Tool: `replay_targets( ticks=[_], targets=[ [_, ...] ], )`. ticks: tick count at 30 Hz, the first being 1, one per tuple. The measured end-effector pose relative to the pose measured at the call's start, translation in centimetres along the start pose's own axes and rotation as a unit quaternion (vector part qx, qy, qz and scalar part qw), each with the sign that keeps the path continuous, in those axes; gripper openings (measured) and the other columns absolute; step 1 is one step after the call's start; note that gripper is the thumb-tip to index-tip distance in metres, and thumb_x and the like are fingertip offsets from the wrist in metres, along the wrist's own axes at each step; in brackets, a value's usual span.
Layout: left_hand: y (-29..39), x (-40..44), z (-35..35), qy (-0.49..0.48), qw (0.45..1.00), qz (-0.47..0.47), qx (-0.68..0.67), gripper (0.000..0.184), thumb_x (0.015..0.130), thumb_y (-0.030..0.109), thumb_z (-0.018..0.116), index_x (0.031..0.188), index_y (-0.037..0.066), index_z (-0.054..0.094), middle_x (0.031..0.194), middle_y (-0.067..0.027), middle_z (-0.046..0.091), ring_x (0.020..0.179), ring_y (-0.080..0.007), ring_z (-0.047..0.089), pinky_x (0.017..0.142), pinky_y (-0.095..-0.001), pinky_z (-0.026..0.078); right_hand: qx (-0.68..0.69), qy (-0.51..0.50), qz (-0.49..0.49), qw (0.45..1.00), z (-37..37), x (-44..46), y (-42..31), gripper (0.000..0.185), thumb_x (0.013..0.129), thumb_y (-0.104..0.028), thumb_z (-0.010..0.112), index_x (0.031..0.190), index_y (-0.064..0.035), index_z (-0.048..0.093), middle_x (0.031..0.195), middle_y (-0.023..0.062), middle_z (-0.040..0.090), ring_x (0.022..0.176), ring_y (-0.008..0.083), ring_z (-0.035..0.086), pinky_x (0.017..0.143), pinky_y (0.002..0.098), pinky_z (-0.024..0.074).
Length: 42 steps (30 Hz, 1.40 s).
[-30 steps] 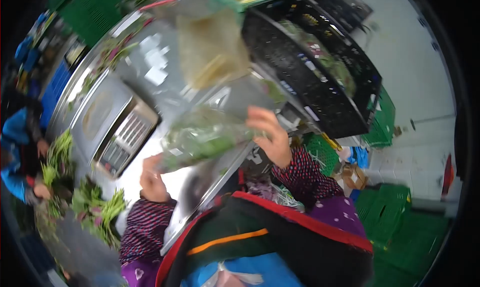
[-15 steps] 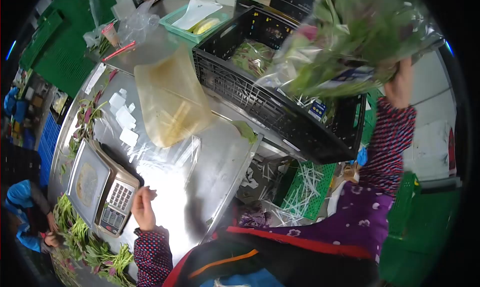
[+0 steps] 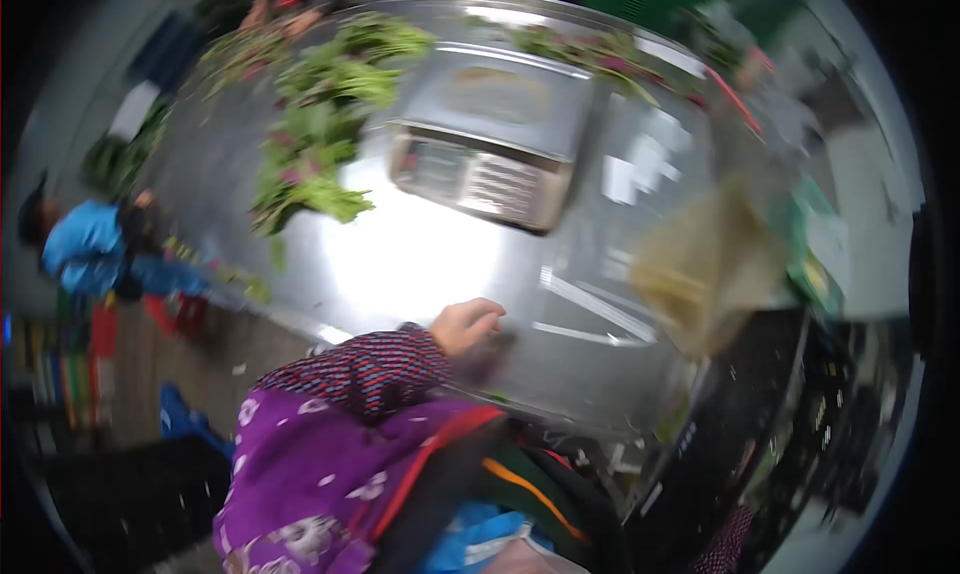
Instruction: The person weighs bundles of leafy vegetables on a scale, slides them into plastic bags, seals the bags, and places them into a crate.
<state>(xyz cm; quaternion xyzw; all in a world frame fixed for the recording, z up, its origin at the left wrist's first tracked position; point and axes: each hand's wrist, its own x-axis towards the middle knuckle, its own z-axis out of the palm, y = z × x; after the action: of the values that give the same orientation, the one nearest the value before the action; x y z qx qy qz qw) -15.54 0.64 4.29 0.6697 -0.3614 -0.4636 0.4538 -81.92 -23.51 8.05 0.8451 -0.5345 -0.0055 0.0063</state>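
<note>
My left hand [image 3: 467, 326] is over the near part of the metal table [image 3: 560, 374], fingers curled together and nothing visible in them. Ahead of it sits a weighing scale [image 3: 490, 139] with a keypad and flat metal pan. Bunches of leafy greens [image 3: 325, 124] with some purplish leaves lie left of the scale. White strips [image 3: 600, 309] rest to the right of my hand, and white labels [image 3: 645, 159] lie beyond them. Only the patterned sleeve [image 3: 725, 544] of my right arm shows at the lower right; that hand is out of sight.
A yellowish plastic bag [image 3: 710, 264] stands at the table's right, beside a dark crate [image 3: 720, 404]. Behind it is a green basket [image 3: 815, 244]. A person in blue [image 3: 90, 244] is at the left; another person's hands [image 3: 290, 19] are at the far edge. Much is blurred.
The view has swung left, so the scale and greens now sit near the centre. My right hand and the bagged greens it held have left the view. My left hand remains over the table.
</note>
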Motion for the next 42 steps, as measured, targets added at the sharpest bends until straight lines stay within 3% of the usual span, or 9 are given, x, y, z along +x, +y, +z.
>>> replay_targets(
  ticks=[4, 9, 15, 19, 22, 31, 36, 40, 42],
  targets=[
    [-8.0, -2.0, -3.1, 0.167, 0.982, -0.082, -0.045, 0.03, 0.087, 0.013, 0.052, 0.113, -0.002, 0.049, 0.093, -0.009, 0.059, 0.083, -0.0122, 0.057, 0.074, -0.0259, 0.047, -0.045, -0.199, 0.147, 0.968, -1.3, 5.8, 7.9, 0.052, 0.088, -0.022, 0.048, 0.132, 0.001, 0.03, 0.131, 0.0165, 0.037, 0.118, 0.0277, 0.039, 0.1, 0.035, 0.0299],
    [-16.7, -4.1, -14.7, 0.484, 0.856, -0.108, -0.149, 0.029, 0.085, 0.013, 0.053, 0.111, -0.001, 0.047, 0.09, -0.006, 0.055, 0.078, -0.0109, 0.054, 0.066, -0.023, 0.046, 0.256, 0.329, 0.037, 0.908, -19.6, 14.7, -17.8, 0.04, 0.091, -0.021, 0.046, 0.121, 0.0055, 0.044, 0.122, 0.0169, 0.047, 0.11, 0.022, 0.046, 0.096, 0.0321, 0.0349],
    [-15.8, 1.5, -27.1, 0.53, 0.77, 0.0, -0.357, 0.028, 0.089, 0.022, 0.047, 0.064, 0.016, 0.035, 0.056, 0.0088, 0.026, 0.048, -0.003, 0.023, 0.042, -0.0206, 0.018, 0.495, -0.224, -0.269, 0.795, -5.0, 20.6, -69.7, 0.036, 0.087, -0.009, 0.047, 0.121, 0.0024, 0.045, 0.117, 0.0151, 0.052, 0.108, 0.0229, 0.05, 0.092, 0.0301, 0.0366],
    [-17.0, 4.4, -32.8, 0.467, 0.811, -0.055, -0.349, 0.057, 0.085, 0.025, 0.057, 0.122, -0.011, 0.033, 0.107, -0.0145, 0.053, 0.099, -0.0196, 0.051, 0.083, -0.0285, 0.043, 0.369, -0.295, -0.352, 0.808, 5.1, 25.6, -92.0, 0.082, 0.07, -0.048, 0.065, 0.125, 0.0067, 0.038, 0.123, 0.0258, 0.044, 0.117, 0.0334, 0.041, 0.098, 0.0375, 0.0325],
    [-14.8, 4.2, -36.8, 0.344, 0.755, -0.017, -0.559, 0.047, 0.085, 0.021, 0.058, 0.115, -0.01, 0.04, 0.109, -0.0159, 0.054, 0.096, -0.0226, 0.056, 0.078, -0.0323, 0.047, 0.153, -0.406, -0.392, 0.811, 5.7, 26.7, -100.0, 0.096, 0.057, -0.054, 0.071, 0.121, 0.0088, 0.038, 0.12, 0.0273, 0.043, 0.113, 0.0351, 0.043, 0.097, 0.0395, 0.0327],
    [-13.9, 5.6, -38.4, 0.297, 0.864, 0.018, -0.405, 0.033, 0.084, 0.014, 0.058, 0.113, -0.001, 0.051, 0.109, -0.0067, 0.056, 0.099, -0.0162, 0.053, 0.089, -0.0297, 0.039, 0.413, -0.265, -0.34, 0.802, 5.9, 22.6, -103.0, 0.047, 0.068, -0.016, 0.065, 0.103, 0.0033, 0.04, 0.084, 0.0229, 0.054, 0.089, 0.0406, 0.052, 0.079, 0.0402, 0.0423],
    [-1.2, 6.2, -40.4, 0.191, 0.92, 0.326, -0.102, 0.052, 0.076, 0.022, 0.066, 0.117, -0.003, 0.046, 0.114, -0.017, 0.05, 0.107, -0.0272, 0.048, 0.094, -0.0356, 0.034, 0.583, -0.088, -0.208, 0.781, -4.3, 24.7, -98.0, 0.055, 0.066, -0.003, 0.062, 0.115, -0.0015, 0.037, 0.1, 0.0086, 0.048, 0.084, 0.0172, 0.05, 0.075, 0.0307, 0.0443],
    [-0.2, 6.1, -36.8, 0.154, 0.933, 0.261, -0.195, 0.068, 0.076, 0.026, 0.065, 0.128, -0.003, 0.033, 0.126, -0.0226, 0.035, 0.119, -0.033, 0.034, 0.1, -0.0368, 0.026, 0.58, 0.074, -0.126, 0.801, -10.9, 29.9, -91.7, 0.037, 0.072, 0.001, 0.057, 0.106, -0.0008, 0.042, 0.089, 0.0088, 0.053, 0.07, 0.0146, 0.056, 0.058, 0.0258, 0.0461],
    [-7.2, 4.1, -36.7, 0.158, 0.958, 0.214, 0.109, 0.066, 0.076, 0.028, 0.063, 0.128, -0.001, 0.034, 0.126, -0.0204, 0.035, 0.121, -0.0345, 0.03, 0.099, -0.0411, 0.028, 0.54, 0.069, -0.053, 0.837, -10.8, 33.0, -86.9, 0.043, 0.073, 0.005, 0.055, 0.112, -0.0002, 0.038, 0.092, 0.0088, 0.052, 0.07, 0.0158, 0.056, 0.06, 0.0269, 0.0475]
  ],
)
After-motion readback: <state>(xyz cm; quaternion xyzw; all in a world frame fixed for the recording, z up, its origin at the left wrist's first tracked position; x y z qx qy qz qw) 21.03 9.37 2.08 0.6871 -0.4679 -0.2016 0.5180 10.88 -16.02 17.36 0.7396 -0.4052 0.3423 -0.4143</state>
